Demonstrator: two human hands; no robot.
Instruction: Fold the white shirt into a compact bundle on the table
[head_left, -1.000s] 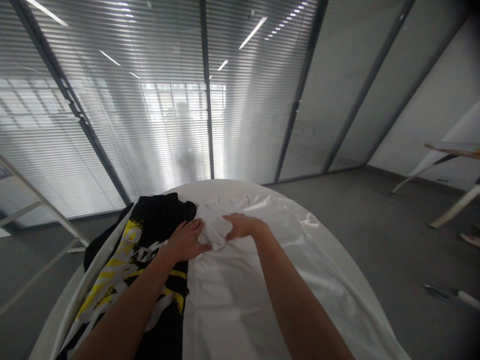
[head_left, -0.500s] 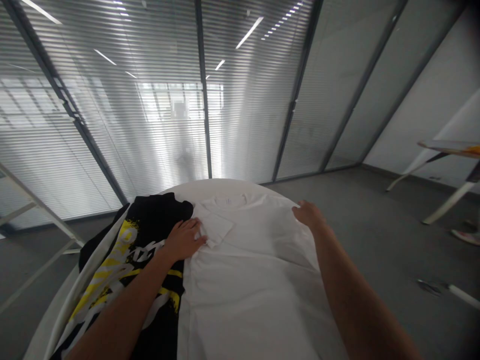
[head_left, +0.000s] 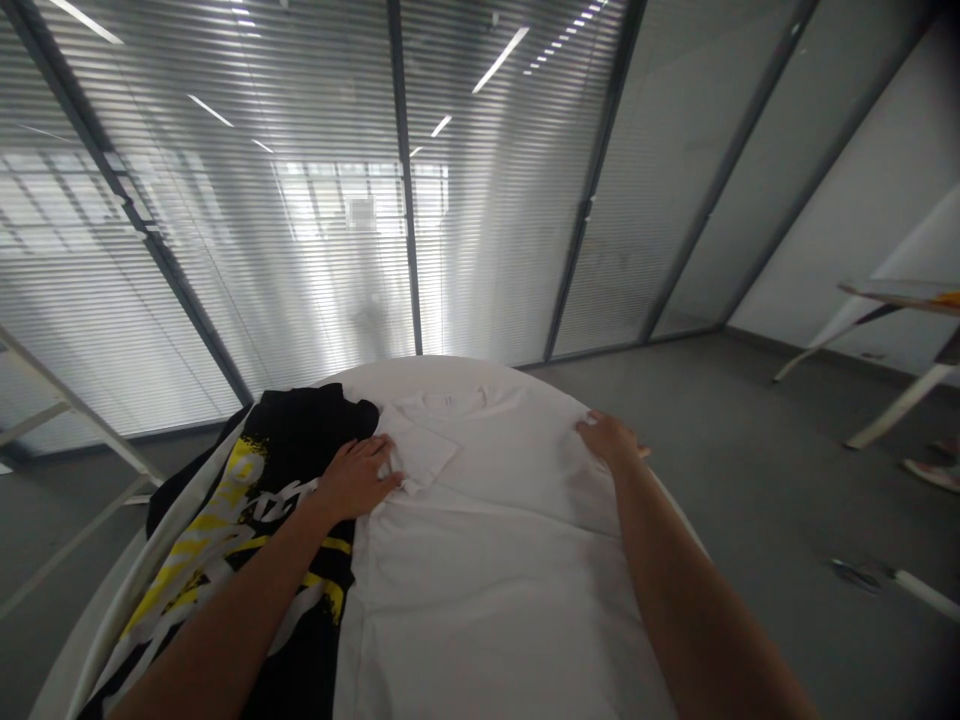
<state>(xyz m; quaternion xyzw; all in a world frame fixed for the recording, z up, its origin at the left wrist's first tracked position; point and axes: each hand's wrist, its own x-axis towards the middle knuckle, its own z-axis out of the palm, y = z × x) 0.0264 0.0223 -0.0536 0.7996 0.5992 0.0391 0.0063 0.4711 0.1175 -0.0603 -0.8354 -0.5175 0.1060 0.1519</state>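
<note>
Pressing our left hand [head_left: 356, 480] flat, fingers spread, on the folded sleeve of a white T-shirt [head_left: 487, 560], we pin it at 11 o'clock. Our right hand [head_left: 609, 440], open-palmed, smooths its edge at 1 o'clock. A black printed shirt [head_left: 255, 520] lies alongside on the round table [head_left: 442, 370].

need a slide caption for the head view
Both hands flat on a white t-shirt spread over a round white table: left hand at one folded sleeve, right hand at the opposite edge, black printed shirt alongside.
</note>
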